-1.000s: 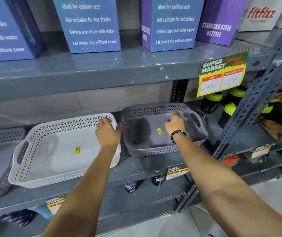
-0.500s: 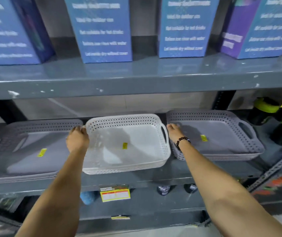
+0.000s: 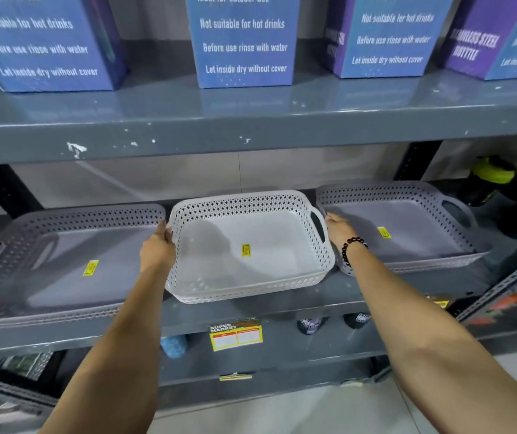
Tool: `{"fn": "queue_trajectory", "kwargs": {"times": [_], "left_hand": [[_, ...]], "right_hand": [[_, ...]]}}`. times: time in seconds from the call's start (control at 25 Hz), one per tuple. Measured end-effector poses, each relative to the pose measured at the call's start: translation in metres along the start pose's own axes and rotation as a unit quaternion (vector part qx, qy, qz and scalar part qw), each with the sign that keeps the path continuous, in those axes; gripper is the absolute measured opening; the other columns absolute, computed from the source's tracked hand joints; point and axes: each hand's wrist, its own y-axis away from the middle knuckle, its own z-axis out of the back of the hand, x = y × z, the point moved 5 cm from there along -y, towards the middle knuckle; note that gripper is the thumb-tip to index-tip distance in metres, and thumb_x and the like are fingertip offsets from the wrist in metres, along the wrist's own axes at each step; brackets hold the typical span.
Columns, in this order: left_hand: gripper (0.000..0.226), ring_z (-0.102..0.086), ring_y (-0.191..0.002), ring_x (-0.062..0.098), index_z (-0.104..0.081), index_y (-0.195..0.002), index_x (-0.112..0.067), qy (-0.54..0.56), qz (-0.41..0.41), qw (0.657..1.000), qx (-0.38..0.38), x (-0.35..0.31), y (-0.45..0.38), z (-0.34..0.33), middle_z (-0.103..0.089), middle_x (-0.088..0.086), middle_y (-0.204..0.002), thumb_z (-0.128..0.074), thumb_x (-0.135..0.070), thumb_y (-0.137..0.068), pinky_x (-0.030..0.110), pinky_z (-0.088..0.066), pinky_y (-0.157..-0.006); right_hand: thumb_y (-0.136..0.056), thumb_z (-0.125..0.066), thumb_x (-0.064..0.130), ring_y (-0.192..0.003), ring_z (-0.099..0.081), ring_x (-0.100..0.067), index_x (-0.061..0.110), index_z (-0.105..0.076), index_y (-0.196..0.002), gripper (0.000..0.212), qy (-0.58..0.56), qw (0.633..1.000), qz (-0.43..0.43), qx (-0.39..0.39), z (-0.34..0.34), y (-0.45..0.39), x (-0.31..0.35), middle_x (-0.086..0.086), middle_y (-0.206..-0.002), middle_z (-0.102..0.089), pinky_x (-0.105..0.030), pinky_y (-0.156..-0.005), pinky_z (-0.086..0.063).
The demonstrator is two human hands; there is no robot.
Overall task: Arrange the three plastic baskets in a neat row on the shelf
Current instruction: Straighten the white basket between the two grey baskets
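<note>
Three perforated plastic baskets stand side by side on the grey middle shelf [image 3: 282, 311]. The white basket [image 3: 250, 286] is in the centre, between a grey basket [image 3: 63, 296] on the left and another grey basket [image 3: 413, 195] on the right. Each has a yellow sticker inside. My left hand [image 3: 157, 249] grips the white basket's left end. My right hand [image 3: 340, 228], with a black bead bracelet at the wrist, holds its right handle end, squeezed against the right grey basket. The white basket sits slightly turned, its front right corner near the shelf edge.
Blue and purple bottle boxes [image 3: 244, 42] line the upper shelf [image 3: 250, 133]. Black bottles with green lids [image 3: 495, 177] stand right of the baskets, behind a slotted upright [image 3: 507, 286]. A yellow price tag [image 3: 235, 335] hangs on the shelf edge; bottles sit below.
My hands left the right grey basket and the white basket's right end and now hold the white basket at both ends. The view shifted left, bringing the left grey basket into sight.
</note>
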Motion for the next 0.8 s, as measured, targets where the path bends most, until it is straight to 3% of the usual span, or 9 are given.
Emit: {"fn": "queue_trajectory", "kwargs": {"times": [0.12,0.16,0.24,0.32,0.36,0.44,0.52,0.72,0.8], "left_hand": [[0.045,-0.059,-0.096,0.045,-0.033,-0.146,-0.027,0.007,-0.004,1.0,-0.009,0.0,0.001,0.0,-0.062,0.033,-0.11,-0.022,-0.023,-0.102,0.046,-0.048,-0.077],[0.045,-0.059,-0.094,0.044,-0.034,-0.145,-0.027,0.014,-0.002,1.0,-0.011,0.0,0.001,0.0,-0.062,0.033,-0.11,-0.023,-0.023,-0.102,0.045,-0.048,-0.076],[0.044,-0.057,-0.088,0.041,-0.037,-0.144,-0.026,0.029,0.001,0.999,-0.016,0.0,0.002,0.001,-0.062,0.032,-0.109,-0.025,-0.021,-0.102,0.043,-0.046,-0.073],[0.044,-0.056,-0.085,0.039,-0.04,-0.143,-0.025,0.035,-0.004,0.999,-0.022,0.0,0.003,0.002,-0.062,0.031,-0.11,-0.026,-0.019,-0.102,0.041,-0.044,-0.07],[0.044,-0.055,-0.084,0.038,-0.041,-0.142,-0.024,0.039,-0.004,0.999,-0.026,0.0,0.004,0.003,-0.063,0.03,-0.111,-0.026,-0.019,-0.102,0.039,-0.043,-0.069],[0.042,-0.058,-0.09,0.041,-0.042,-0.141,-0.023,0.044,-0.003,0.999,-0.031,0.0,0.004,0.004,-0.062,0.029,-0.114,-0.027,-0.023,-0.102,0.04,-0.045,-0.071],[0.043,-0.059,-0.098,0.044,-0.04,-0.143,-0.024,0.033,-0.002,0.999,-0.027,0.0,0.005,0.004,-0.061,0.031,-0.114,-0.026,-0.026,-0.102,0.044,-0.049,-0.077],[0.047,-0.057,-0.101,0.043,-0.025,-0.148,-0.024,-0.024,-0.009,1.0,0.014,-0.004,0.004,0.0,-0.06,0.03,-0.113,-0.024,-0.015,-0.102,0.042,-0.046,-0.076],[0.05,-0.057,-0.097,0.041,-0.022,-0.15,-0.024,-0.03,-0.004,0.999,0.02,-0.006,0.004,0.0,-0.06,0.03,-0.113,-0.025,-0.01,-0.101,0.041,-0.043,-0.074]], "right_hand": [[-0.096,-0.034,0.011,-0.084,-0.052,-0.017,0.019,-0.061,-0.095,0.028,0.037,0.998,0.036,-0.029,0.0,0.0,0.001,-0.012,-0.113,-0.063,-0.022,-0.055,-0.04],[-0.096,-0.033,0.009,-0.086,-0.051,-0.017,0.016,-0.063,-0.094,0.031,0.038,0.999,0.03,-0.023,0.0,0.0,0.001,-0.012,-0.11,-0.062,-0.019,-0.054,-0.04],[-0.097,-0.031,0.008,-0.092,-0.056,-0.022,0.001,-0.061,-0.108,0.033,0.013,1.0,0.012,-0.013,0.0,-0.001,0.0,-0.018,-0.112,-0.061,-0.017,-0.066,-0.049],[-0.098,-0.035,0.024,-0.101,-0.061,-0.028,-0.001,-0.059,-0.117,0.039,-0.011,1.0,-0.006,-0.029,0.003,0.003,0.0,-0.021,-0.113,-0.064,-0.03,-0.092,-0.05],[-0.097,-0.037,0.033,-0.102,-0.062,-0.028,0.002,-0.058,-0.121,0.044,-0.025,0.999,-0.009,-0.045,0.005,0.005,0.001,-0.019,-0.112,-0.065,-0.037,-0.096,-0.048],[-0.096,-0.039,0.036,-0.113,-0.058,-0.032,0.009,-0.048,-0.134,0.048,-0.003,0.998,0.016,-0.066,0.008,0.007,0.009,-0.018,-0.128,-0.059,-0.039,-0.098,-0.046],[-0.099,-0.036,0.028,-0.119,-0.054,-0.035,0.013,-0.03,-0.146,0.049,0.047,0.997,0.055,-0.039,0.003,0.01,0.019,-0.02,-0.14,-0.048,-0.039,-0.097,-0.046],[-0.098,-0.032,0.005,-0.095,-0.06,-0.035,0.016,-0.016,-0.15,0.055,0.139,0.985,0.101,-0.019,-0.011,0.012,0.021,-0.027,-0.122,-0.056,-0.04,-0.084,-0.05],[-0.093,-0.034,-0.006,-0.102,-0.06,-0.036,0.015,-0.014,-0.15,0.064,0.164,0.98,0.104,-0.03,-0.012,0.014,0.02,-0.026,-0.124,-0.056,-0.04,-0.087,-0.05]]}}
